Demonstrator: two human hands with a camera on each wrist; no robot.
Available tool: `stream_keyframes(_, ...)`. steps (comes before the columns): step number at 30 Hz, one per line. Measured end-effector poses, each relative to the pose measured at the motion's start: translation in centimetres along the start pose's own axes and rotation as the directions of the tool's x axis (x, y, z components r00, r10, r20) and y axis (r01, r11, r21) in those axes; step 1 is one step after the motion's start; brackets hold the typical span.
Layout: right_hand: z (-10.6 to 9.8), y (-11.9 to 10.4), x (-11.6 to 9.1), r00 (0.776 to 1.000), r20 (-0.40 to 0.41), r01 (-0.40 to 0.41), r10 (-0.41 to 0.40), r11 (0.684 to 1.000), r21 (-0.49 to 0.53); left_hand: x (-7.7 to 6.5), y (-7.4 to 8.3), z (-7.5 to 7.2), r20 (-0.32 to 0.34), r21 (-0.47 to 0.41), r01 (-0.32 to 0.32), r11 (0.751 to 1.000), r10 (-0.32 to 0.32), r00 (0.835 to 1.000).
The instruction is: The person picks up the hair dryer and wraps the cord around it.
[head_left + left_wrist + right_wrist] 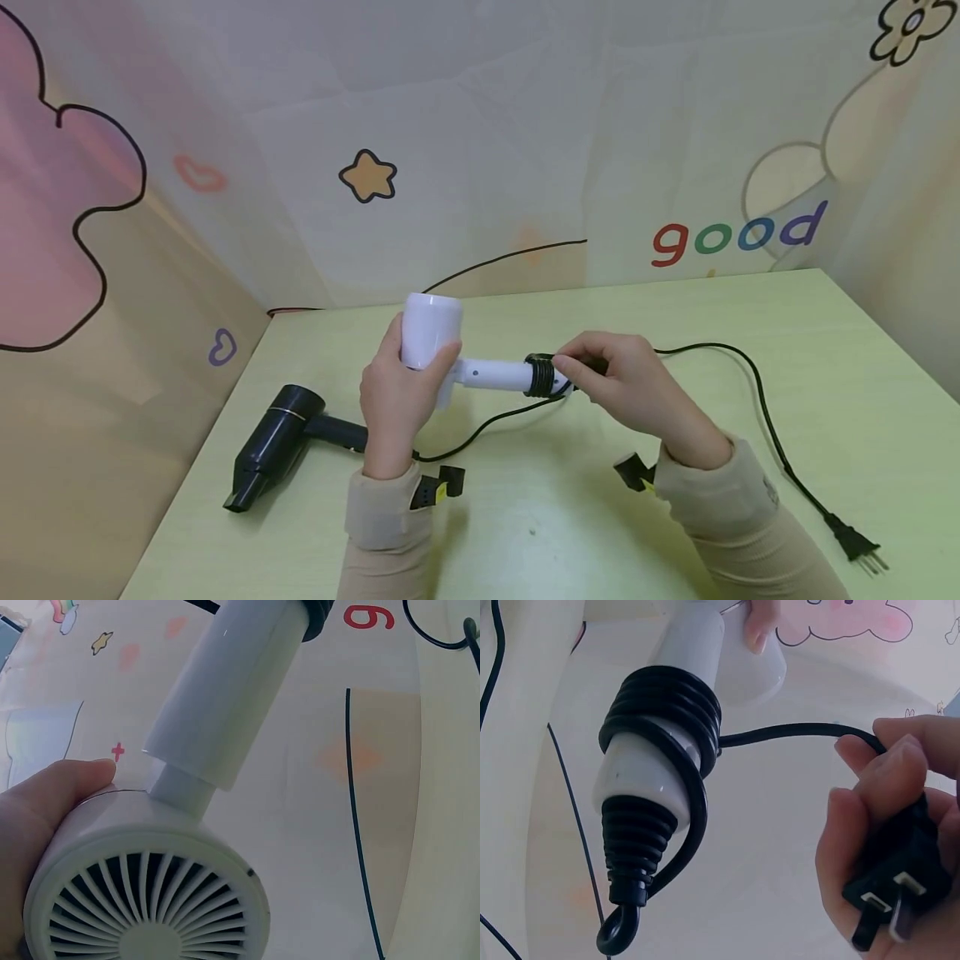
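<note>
A white hair dryer (432, 327) is raised above the table, its handle (495, 374) pointing right. My left hand (397, 400) grips it round the barrel; the slatted round grille (150, 907) shows in the left wrist view. Several turns of its black cord (664, 705) are wound round the handle near the strain relief (635, 832). My right hand (630, 383) holds the two-pin plug (900, 874) in curled fingers, with thumb and fingertips pinching the cord that runs from the coil. In the head view the right hand covers the plug.
A black hair dryer (277, 446) lies on the table (525, 533) at the left. Its cord (757, 392) passes behind my hands and curves to the right, ending in a black plug (853, 540) near the right side. A printed cloth (480, 167) hangs behind the table.
</note>
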State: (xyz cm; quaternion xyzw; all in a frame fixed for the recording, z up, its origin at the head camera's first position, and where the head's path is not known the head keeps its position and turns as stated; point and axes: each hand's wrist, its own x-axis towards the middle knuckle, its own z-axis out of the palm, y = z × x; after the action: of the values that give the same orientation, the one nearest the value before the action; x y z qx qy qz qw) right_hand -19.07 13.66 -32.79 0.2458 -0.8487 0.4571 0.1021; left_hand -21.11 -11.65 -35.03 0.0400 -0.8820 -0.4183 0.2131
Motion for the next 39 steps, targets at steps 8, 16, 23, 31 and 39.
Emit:
stream_keyframes(8, 0.3, -0.4, -0.3, 0.999, 0.041, 0.031, -0.031, 0.999, 0.021, 0.0, 0.0, 0.0, -0.044, 0.007, 0.018, 1.000, -0.017, 0.999)
stream_keyframes(16, 0.4, -0.6, -0.4, 0.997, 0.067, 0.029, -0.031, 0.999, 0.027, 0.1, -0.1, -0.1, -0.072, -0.010, 0.008, 1.000, -0.009, 0.997)
stream_keyframes(23, 0.8, -0.8, -0.4, 0.992, 0.104, 0.073, -0.076, 0.997, 0.031, 0.1, -0.2, -0.2, -0.094, -0.020, 0.012, 1.000, -0.014, 0.996)
stream_keyframes(31, 1.8, -0.6, -0.4, 0.987, 0.119, 0.105, -0.107, 0.994, 0.030, 0.4, -0.6, -0.3, -0.143, -0.042, 0.013, 0.999, -0.019, 0.990)
stream_keyframes(39, 3.0, -0.6, -0.3, 0.981, 0.193, 0.017, -0.034, 0.996, 0.091, 0.4, -0.7, -0.7, -0.191, -0.117, 0.036, 0.993, -0.058, 0.980)
